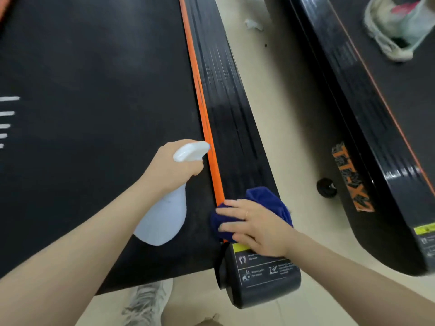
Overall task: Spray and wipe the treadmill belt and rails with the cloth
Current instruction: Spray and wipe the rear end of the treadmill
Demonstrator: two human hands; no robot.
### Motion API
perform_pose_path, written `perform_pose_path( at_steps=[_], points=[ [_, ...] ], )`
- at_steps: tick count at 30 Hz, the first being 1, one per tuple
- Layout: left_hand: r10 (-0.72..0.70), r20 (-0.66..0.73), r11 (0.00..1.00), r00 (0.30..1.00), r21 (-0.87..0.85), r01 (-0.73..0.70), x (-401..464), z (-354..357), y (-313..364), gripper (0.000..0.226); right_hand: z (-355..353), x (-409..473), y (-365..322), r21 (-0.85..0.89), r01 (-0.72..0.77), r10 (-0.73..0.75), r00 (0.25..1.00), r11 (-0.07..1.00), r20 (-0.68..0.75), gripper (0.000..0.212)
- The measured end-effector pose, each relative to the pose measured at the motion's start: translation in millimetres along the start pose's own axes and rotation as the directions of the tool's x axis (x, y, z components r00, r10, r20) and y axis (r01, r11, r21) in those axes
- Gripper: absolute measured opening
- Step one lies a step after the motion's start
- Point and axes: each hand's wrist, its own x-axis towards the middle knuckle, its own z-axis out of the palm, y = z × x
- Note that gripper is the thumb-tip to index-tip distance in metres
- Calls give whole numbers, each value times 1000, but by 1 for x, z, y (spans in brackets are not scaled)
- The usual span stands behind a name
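Note:
A black treadmill belt [94, 90] fills the left of the view, bordered by an orange strip [202, 109] and a ribbed black right rail [228, 109]. My left hand [171, 168] grips a white spray bottle [164, 220] above the belt's right edge, nozzle aimed toward the orange strip. My right hand [259, 229] lies flat on a dark blue cloth [266, 198], which rests on the near end of the right rail. Part of the cloth is hidden under my palm.
A second treadmill [376, 137] with orange lettering lies to the right across a strip of beige floor [282, 114]. A shoe [395, 27] rests on it at top right. A crumpled white scrap [253, 24] lies on the floor. My own shoe [148, 300] is at the bottom.

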Motion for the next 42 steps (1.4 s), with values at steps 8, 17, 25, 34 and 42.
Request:
perform_pose_path(
  at_steps=[8,17,25,34,42],
  points=[
    [-27,-39,1000,999,-7,27,-18,6,-2,42,-13,34,37,-10,-407,378,856,913,-354,36],
    [-5,-31,999,999,51,7,-30,15,5,29,-13,1,44,42,-546,530,789,837,-311,39],
    [37,-48,993,998,109,-32,-36,22,8,29,6,22,17,-81,-275,241,926,958,-292,39],
    [55,-158,998,986,39,-50,-43,3,-9,2,-10,68,52,184,-810,714,354,557,-604,34],
    [-42,-223,999,974,-33,36,-22,-2,-10,37,11,106,6,-119,-163,137,969,979,-205,33]
  ],
)
